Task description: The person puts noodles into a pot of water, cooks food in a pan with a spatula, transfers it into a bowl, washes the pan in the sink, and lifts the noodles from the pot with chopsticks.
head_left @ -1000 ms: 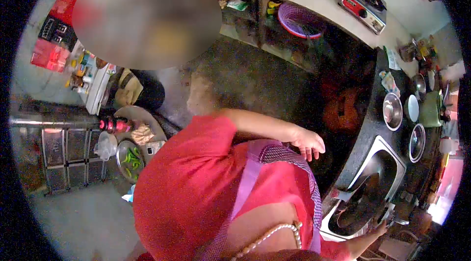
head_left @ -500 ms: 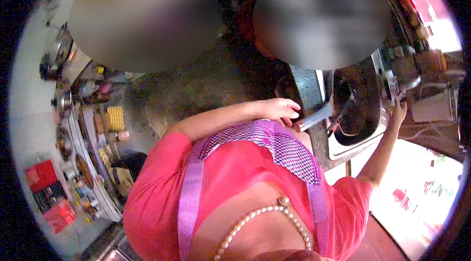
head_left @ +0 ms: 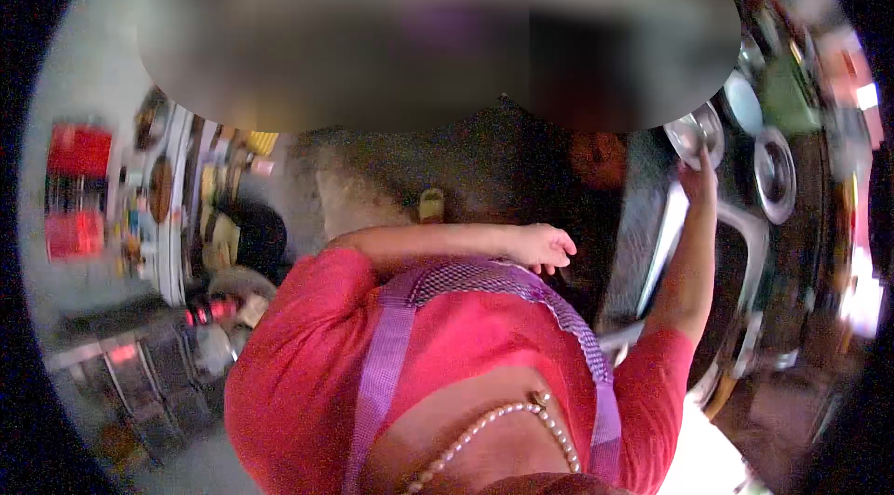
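Note:
My right hand [head_left: 698,177] reaches forward at the right, its fingers on the near rim of a shiny steel bowl [head_left: 687,134]. The fingers look closed on that rim, though motion blurs them. My left hand [head_left: 545,248] hangs across the front of my purple checked apron [head_left: 466,279]. Its fingers are loosely bent and apart, with nothing visible in them. A round steel plate [head_left: 775,176] and a pale round dish [head_left: 742,104] stand to the right of the bowl.
Below my right forearm is a sink with a metal rim [head_left: 752,239]. A dark stone counter edge [head_left: 636,225] runs beside it. Shelves with several small items [head_left: 172,206] line the left side. Blurred patches cover the top of the view.
My view has turned. My right hand has moved from the sink's far right edge to the steel bowl. The left hand stays before the apron; the knife-like blade near it is out of sight.

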Tool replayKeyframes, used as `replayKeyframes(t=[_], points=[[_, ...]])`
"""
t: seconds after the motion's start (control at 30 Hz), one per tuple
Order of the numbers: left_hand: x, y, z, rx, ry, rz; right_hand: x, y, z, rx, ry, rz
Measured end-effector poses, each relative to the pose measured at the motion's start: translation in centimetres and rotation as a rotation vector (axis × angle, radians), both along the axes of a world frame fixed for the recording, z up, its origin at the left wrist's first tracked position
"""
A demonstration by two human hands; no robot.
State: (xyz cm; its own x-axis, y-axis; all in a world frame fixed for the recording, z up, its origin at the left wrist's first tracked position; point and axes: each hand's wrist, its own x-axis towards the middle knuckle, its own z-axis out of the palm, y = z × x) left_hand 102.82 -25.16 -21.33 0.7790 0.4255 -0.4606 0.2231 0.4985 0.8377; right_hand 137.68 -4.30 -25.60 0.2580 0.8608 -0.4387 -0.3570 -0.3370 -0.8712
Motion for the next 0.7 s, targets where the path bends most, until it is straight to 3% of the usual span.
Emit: replayKeyframes(t=[0.03, 0.1, 0.17, 0.2, 0.3, 0.33, 0.37, 0.4, 0.5, 0.53, 0.57, 0.67, 0.7], points=[[-2.8, 0.9, -0.1, -0.007, 0.014, 0.092, 0.3, 2.2, -3.1, 0.176, -0.071, 0.092], [-8.9, 2.1, -0.6, 0.004, 0.019, 0.26, -1.3, 5.0, -3.8, -0.048, -0.148, -0.102], [-16.0, 3.1, -0.9, 0.039, -0.005, 0.412, -5.1, 5.6, -3.7, -0.024, -0.393, -0.211], [-19.5, 3.8, -0.3, 0.026, -0.005, 0.526, -7.8, 5.3, -3.3, 0.119, -0.495, -0.178], [-28.4, 5.1, 0.0, -0.033, -0.019, 0.802, -26.1, 1.4, 3.8, 0.458, -0.195, 0.076], [-30.8, 6.1, 0.9, -0.011, -0.044, 0.904, -30.2, 1.2, 4.6, 0.3, -0.33, 0.211], [-33.1, 6.8, 2.2, 0.004, -0.071, 1.002, -35.9, 0.5, 5.4, 0.32, -0.162, 0.264], [-35.1, 7.4, 3.0, 0.012, -0.101, 1.1, -38.7, 2.0, 3.1, 0.242, -0.306, 0.451], [-41.6, 9.3, 4.5, -0.017, -0.252, 1.25, -55.6, -0.6, 8.8, 0.071, -0.232, 0.677], [-43.4, 9.9, 5.2, -0.023, -0.291, 1.309, -58.3, 0.1, 6.9, 0.123, -0.177, 0.748], [-45.3, 10.7, 3.6, 0.088, -0.408, 1.418, -62.2, -0.1, 8.5, 0.128, -0.123, 0.869], [-52.8, 11.0, -0.7, 0.283, -0.311, 1.56, -70.7, 2.6, 6.8, 0.28, -0.143, 1.073], [-54.1, 10.6, 2.8, 0.215, -0.245, 1.704, -73.1, 3.6, 6.0, 0.353, -0.131, 1.143]])
